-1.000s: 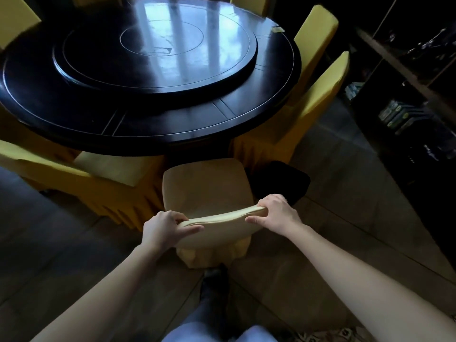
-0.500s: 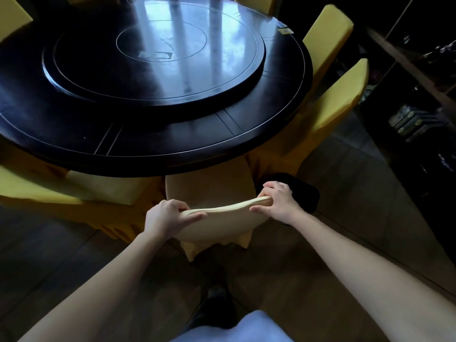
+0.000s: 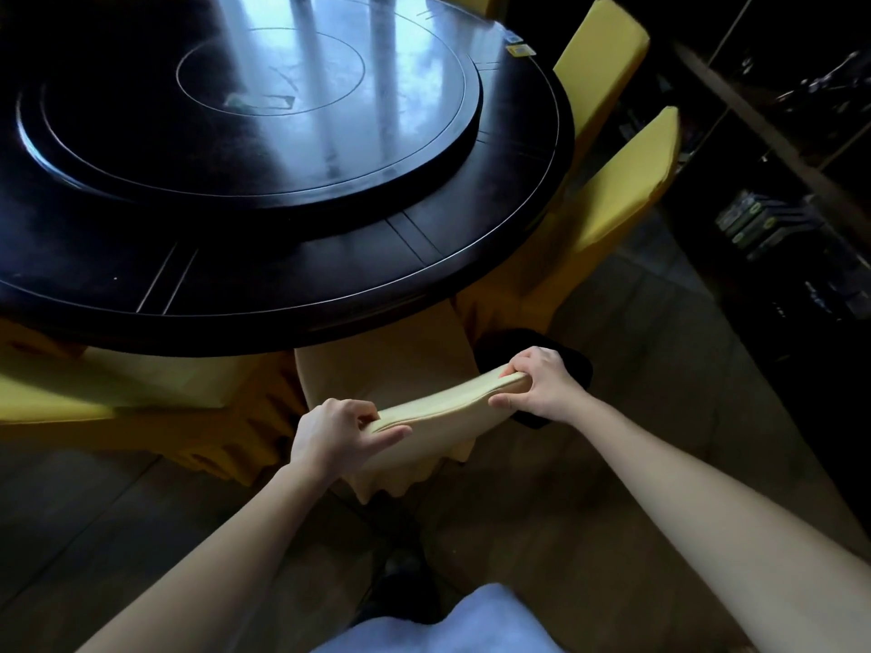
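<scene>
In the head view, the top edge of the cream-covered chair (image 3: pixel 424 407), whose seat is tucked under the near edge of the dark round tabletop (image 3: pixel 330 294), is gripped at its left end by the left hand (image 3: pixel 334 433) and at its right end by the right hand (image 3: pixel 542 386).

Dark floor (image 3: pixel 622 492) — bearing a round black table (image 3: pixel 330 301) with cloth-covered chairs standing around it. A cream-covered chair (image 3: pixel 443 402) is standing at the near rim, seat partly under the tabletop. One yellow chair (image 3: pixel 118 407) is standing to its left, and two more (image 3: pixel 617 195) (image 3: pixel 598 63) on the right. A black object (image 3: pixel 582 367), kind unclear, is lying just beside the cream-covered chair. Tabletop — carrying a raised round turntable (image 3: pixel 264 134) and a small yellow tag (image 3: pixel 521 50) near the far rim.
</scene>
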The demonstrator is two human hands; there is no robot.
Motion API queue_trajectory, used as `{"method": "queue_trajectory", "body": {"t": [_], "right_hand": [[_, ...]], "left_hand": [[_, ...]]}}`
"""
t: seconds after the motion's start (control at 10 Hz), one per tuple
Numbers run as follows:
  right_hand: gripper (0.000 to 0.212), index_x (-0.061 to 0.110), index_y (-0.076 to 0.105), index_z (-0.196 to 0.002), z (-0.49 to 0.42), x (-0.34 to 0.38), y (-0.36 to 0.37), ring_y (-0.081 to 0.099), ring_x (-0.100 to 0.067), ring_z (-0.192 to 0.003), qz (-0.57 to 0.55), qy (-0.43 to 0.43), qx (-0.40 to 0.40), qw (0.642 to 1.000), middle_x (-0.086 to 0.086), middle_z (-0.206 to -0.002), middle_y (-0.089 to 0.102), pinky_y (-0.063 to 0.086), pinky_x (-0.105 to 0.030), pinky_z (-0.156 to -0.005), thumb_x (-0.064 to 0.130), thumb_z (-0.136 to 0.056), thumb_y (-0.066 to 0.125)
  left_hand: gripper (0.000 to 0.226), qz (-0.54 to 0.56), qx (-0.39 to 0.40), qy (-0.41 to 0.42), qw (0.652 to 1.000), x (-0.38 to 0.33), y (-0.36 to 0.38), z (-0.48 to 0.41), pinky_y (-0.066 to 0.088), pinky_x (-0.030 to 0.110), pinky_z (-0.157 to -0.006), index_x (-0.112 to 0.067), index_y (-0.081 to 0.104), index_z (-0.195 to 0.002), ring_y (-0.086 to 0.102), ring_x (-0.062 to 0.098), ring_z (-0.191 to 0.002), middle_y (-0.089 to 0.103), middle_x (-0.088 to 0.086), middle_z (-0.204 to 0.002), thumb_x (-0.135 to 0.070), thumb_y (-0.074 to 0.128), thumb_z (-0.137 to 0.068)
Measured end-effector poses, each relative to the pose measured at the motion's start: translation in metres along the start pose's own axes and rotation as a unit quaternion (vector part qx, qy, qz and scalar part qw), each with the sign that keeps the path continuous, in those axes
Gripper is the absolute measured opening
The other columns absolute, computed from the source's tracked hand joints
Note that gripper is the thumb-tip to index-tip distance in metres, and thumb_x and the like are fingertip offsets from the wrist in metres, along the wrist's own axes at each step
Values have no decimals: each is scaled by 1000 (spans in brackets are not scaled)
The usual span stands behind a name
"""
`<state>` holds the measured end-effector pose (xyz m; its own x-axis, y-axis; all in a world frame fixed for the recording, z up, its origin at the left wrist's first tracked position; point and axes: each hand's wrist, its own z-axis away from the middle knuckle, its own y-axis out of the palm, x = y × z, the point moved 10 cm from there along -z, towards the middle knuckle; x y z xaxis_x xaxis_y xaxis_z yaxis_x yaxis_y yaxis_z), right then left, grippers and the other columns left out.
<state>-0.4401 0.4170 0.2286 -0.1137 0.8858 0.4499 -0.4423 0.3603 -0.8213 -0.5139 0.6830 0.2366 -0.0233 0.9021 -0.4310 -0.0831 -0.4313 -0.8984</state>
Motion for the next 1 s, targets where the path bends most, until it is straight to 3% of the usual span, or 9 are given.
{"method": "queue_trajectory", "body": {"t": [0.4,0.6,0.8,0.9,1.0], "right_hand": [[58,24,61,-109,10,5,0,37,-18,-119,31,27,-11,999,0,-117,49,44,-40,-97,67,-70,64],[58,26,61,-107,10,5,-2,39,-17,-116,44,33,-11,998,2,-113,51,45,-40,-95,70,-69,63],[59,27,62,-108,8,9,-3,39,-17,-113,80,29,4,996,3,-111,52,43,-37,-92,71,-69,63],[55,28,63,-107,0,15,-8,40,-16,-112,118,24,55,991,5,-109,53,41,-39,-94,70,-71,62],[45,25,66,-104,-6,30,-8,52,-14,-112,72,5,118,990,6,-110,62,37,-42,-103,64,-83,54]], "left_hand": [[64,14,23,0,1000,3,2,3,43,22,-44,-27,68,-71,57,5,-57,62,-11,-61,-86,44,-63],[71,20,41,-10,999,8,8,1,52,29,-50,-26,66,-67,57,4,-56,62,-9,-58,-90,37,-61],[59,15,80,-46,996,11,16,-3,37,25,-45,-22,63,-63,58,9,-55,61,-5,-56,-71,38,-82],[54,61,160,-105,980,19,28,-10,44,28,-58,-18,69,-78,65,18,-72,69,1,-74,-62,39,-87],[51,40,181,-89,979,0,20,-20,29,43,-110,-24,55,-126,52,16,-122,57,0,-133,-57,39,-91]]}}
